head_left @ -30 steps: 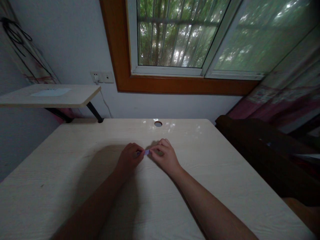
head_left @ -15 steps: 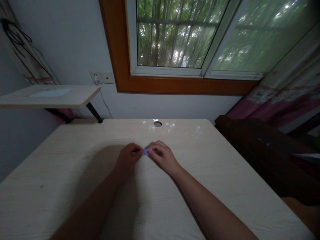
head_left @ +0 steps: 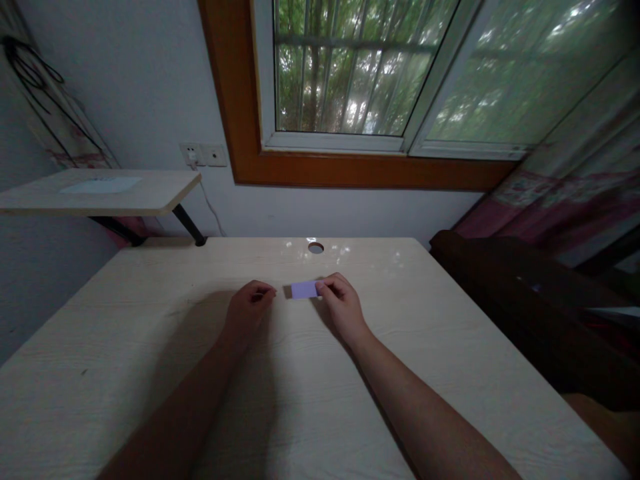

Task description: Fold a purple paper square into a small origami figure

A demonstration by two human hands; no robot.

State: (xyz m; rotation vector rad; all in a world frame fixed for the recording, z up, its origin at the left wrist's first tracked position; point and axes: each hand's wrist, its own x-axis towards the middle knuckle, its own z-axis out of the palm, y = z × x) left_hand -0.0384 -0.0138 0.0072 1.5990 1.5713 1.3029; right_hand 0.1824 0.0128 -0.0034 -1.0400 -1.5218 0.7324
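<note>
A small pale purple piece of paper [head_left: 304, 289] lies on the light wooden table [head_left: 150, 347] near its middle. My right hand [head_left: 341, 307] pinches the paper's right end with curled fingers. My left hand [head_left: 249, 310] rests on the table just left of the paper, a small gap away, fingers curled in a loose fist with nothing visible in them.
A round cable hole [head_left: 315, 247] sits at the table's far edge. A raised side shelf [head_left: 100, 190] stands at the left, a wall socket [head_left: 203, 155] with a cord behind it. Dark furniture [head_left: 525, 300] and a curtain border the right side, under the window.
Both hands pinched the paper together before. Now my left hand has let go and drawn left, while my right hand has moved the paper slightly farther away and it shows flat.
</note>
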